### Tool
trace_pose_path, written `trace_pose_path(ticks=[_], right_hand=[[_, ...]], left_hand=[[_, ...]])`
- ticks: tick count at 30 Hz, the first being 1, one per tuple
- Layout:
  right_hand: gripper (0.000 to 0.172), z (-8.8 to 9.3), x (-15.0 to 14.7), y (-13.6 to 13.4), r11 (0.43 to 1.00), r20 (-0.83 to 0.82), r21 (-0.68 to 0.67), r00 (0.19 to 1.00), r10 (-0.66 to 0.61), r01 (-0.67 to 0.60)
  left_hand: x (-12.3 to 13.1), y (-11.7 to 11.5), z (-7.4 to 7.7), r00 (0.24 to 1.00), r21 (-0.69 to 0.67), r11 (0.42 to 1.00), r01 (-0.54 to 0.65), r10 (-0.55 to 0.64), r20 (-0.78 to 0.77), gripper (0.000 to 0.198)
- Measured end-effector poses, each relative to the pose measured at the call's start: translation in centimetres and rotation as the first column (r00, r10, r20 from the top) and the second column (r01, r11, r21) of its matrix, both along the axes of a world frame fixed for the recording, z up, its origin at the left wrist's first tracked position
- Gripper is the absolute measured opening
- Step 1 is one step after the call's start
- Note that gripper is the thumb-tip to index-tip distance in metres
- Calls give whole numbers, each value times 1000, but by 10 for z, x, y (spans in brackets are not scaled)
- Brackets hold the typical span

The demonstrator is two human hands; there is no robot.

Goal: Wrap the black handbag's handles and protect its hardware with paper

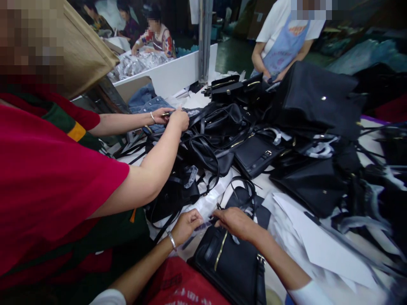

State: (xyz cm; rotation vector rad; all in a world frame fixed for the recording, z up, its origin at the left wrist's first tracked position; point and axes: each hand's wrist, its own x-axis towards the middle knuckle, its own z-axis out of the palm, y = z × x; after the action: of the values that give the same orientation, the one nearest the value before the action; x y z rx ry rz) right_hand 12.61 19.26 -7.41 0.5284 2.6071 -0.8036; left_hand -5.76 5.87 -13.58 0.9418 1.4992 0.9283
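Observation:
A black bag (238, 269) with a slanting gold zip and a side buckle lies in front of me, with its thin black strap (243, 180) looping up behind it. My left hand (187, 224), with a silver bangle at the wrist, is closed in a pinch at the edge of a strip of white translucent wrapping (208, 204). Over the top of the bag is my right hand (235, 222), its fingers closed by a small dark piece near the strap. What exactly those fingers grip is hidden.
At my left, a co-worker in a red shirt (60, 182) reaches over the heap of black bags (222, 118). White sheets (324, 241) and clear plastic lie at right. Another person in a blue apron (284, 44) stands across the table, beside a metal post (205, 42).

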Motion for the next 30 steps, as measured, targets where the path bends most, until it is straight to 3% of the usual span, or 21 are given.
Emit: trace_pose_path(ticks=[7, 12, 15, 18, 20, 24, 30], right_hand=[[29, -11, -10, -24, 999, -128, -44, 992, -11, 5], [17, -20, -4, -35, 999, -107, -31, 994, -26, 23], [15, -21, 3, -37, 1000, -83, -6, 997, -3, 3], [17, -20, 5, -37, 999, -65, 27, 998, 27, -25], [19, -20, 3, -36, 998, -63, 52, 997, 41, -38], [21, -23, -2, -33, 993, -43, 110, 998, 43, -38], [19, -26, -2, -27, 993, -2, 110, 999, 34, -34]], left_hand=[[17, 5, 18, 923, 57, 990, 127, -97, -372, 16], [17, -6, 19, 835, -7, 963, 270, -238, -496, 24], [10, -19, 10, 786, -78, 936, 342, -331, -521, 30], [2, -27, -5, 786, -220, 909, 354, -416, -458, 37], [0, -26, -15, 769, -276, 908, 316, -416, -486, 32], [10, -16, -31, 708, -243, 934, 261, -357, -610, 13], [30, 2, -45, 649, -322, 927, 192, -366, -667, 26]])
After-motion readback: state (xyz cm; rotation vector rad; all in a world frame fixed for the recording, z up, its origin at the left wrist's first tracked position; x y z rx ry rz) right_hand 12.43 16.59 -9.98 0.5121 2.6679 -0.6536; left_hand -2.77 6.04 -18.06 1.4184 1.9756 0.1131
